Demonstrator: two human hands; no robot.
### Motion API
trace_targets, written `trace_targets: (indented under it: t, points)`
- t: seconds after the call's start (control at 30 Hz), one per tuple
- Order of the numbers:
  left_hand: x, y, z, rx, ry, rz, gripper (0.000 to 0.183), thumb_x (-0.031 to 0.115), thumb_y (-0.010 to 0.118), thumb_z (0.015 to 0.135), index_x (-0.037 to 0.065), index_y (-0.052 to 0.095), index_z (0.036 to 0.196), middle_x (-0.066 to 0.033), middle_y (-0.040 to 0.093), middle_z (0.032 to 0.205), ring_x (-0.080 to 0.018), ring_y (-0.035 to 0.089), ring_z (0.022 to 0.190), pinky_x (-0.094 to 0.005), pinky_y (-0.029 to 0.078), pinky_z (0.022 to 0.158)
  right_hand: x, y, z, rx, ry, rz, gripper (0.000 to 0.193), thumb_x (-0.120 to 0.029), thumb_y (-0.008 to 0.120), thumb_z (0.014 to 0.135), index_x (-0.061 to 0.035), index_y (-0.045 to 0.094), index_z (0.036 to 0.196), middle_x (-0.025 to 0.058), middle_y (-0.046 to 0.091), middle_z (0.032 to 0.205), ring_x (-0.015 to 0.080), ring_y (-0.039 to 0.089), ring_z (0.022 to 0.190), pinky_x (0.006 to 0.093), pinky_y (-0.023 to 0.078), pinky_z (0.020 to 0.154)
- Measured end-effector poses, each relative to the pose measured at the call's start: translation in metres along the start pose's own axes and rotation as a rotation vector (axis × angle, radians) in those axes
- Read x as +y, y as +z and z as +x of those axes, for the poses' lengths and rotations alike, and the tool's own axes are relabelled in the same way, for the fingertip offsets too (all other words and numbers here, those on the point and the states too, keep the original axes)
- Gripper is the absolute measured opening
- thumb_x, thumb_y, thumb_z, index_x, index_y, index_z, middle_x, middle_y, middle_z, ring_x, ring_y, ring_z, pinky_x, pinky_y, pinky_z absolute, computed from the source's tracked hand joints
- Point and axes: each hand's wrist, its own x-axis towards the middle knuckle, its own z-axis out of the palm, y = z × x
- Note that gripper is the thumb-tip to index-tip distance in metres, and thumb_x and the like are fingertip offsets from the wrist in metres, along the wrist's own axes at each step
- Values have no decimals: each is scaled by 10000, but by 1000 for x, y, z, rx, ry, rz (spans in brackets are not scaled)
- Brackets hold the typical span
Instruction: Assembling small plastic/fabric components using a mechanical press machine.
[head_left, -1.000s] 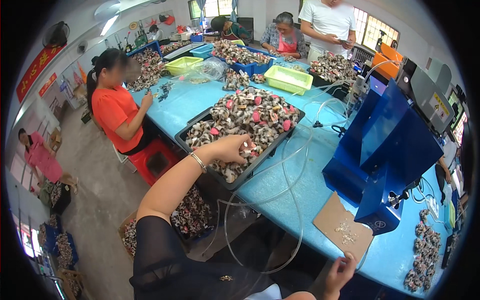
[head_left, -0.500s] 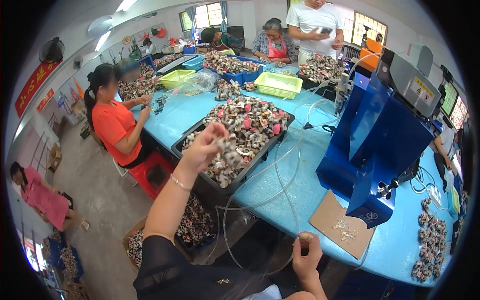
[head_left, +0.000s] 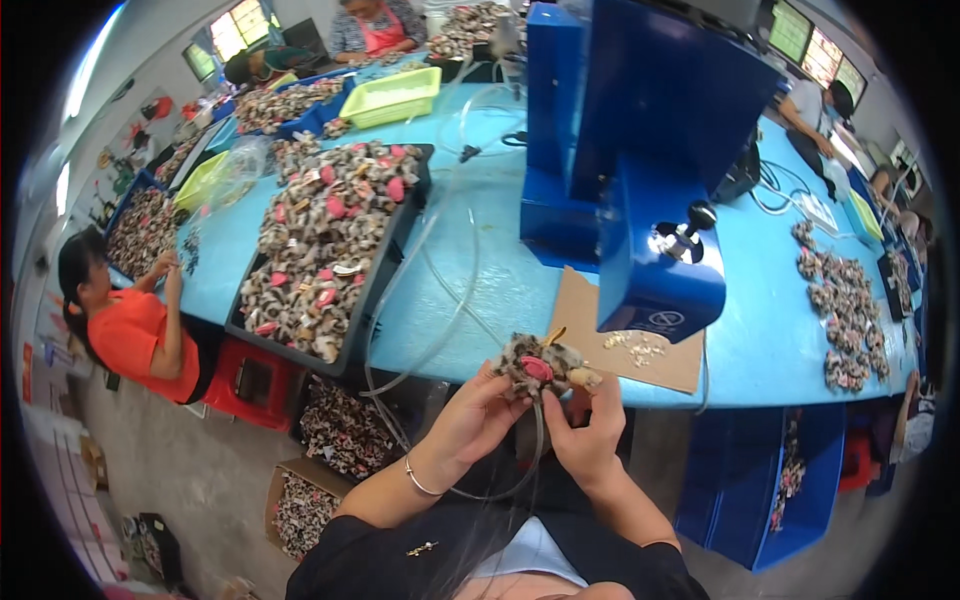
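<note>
In front of my body, both hands are together at a small plush piece (head_left: 532, 362) with spotted grey-brown fur and a pink patch. My left hand (head_left: 470, 418) grips it from the left, fingers closed round its side. Against its right end, my right hand (head_left: 592, 432) pinches a small tan piece (head_left: 584, 378) between thumb and fingers. A clear tube (head_left: 538, 440) comes up to the right thumb; whether the fingers also hold the tube is hard to see. A yellowish tag-like strip (head_left: 555, 335) sticks up from the plush.
Left of my hands a dark tray (head_left: 385, 262) is heaped with similar plush pieces. A blue machine (head_left: 655, 250) stands ahead right, over cardboard (head_left: 680, 370) with small pale bits (head_left: 635, 347). A worker in orange (head_left: 140, 335) sits at the left. Blue bins (head_left: 735, 490) stand under the table (head_left: 480, 240).
My left hand has come back from the tray with a plush piece to meet my right hand. My right hand has risen slightly. The view has swung right and down.
</note>
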Motion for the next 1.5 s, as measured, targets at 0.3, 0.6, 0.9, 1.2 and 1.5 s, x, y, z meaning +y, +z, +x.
trace_targets:
  t: [0.3,0.6,0.9,1.2,1.5]
  points:
    - [-36,-10,1,-30,648,1030,255,-95,654,810,57,661,1016,-88,562,1122,-219,606,1022,-314,473,931,19,-17,-22,-206,726,742,158,-87,474,1048,13,565,965,1,603,697,54,542,591,220,447,559]
    - [9,-19,-19,-212,771,1328,585,150,766,663,26,568,1199,-183,511,1264,-396,484,1280,-481,331,1123,36,-33,-20,-386,153,9,76,-84,669,887,-23,627,868,116,606,759,234,628,627,347,493,567]
    - [-9,33,10,-612,-113,1362,745,318,842,801,51,482,1396,-111,708,823,-179,696,764,-308,551,711,42,-42,-19,-608,-313,51,178,-166,724,834,-87,634,703,55,572,606,224,583,492,337,427,438]
    - [-15,11,20,-508,-477,929,249,161,631,996,53,580,1214,-35,709,1018,-68,636,887,-227,500,714,59,-69,-4,-619,-87,87,247,-76,712,885,-48,639,651,89,575,589,223,574,485,328,411,447]
    - [-28,16,11,-188,-379,694,272,133,604,1003,0,609,1240,-25,685,1053,-79,628,954,-234,493,849,70,-72,5,-667,359,279,317,-182,507,1036,22,655,845,115,633,741,156,586,660,293,462,622]
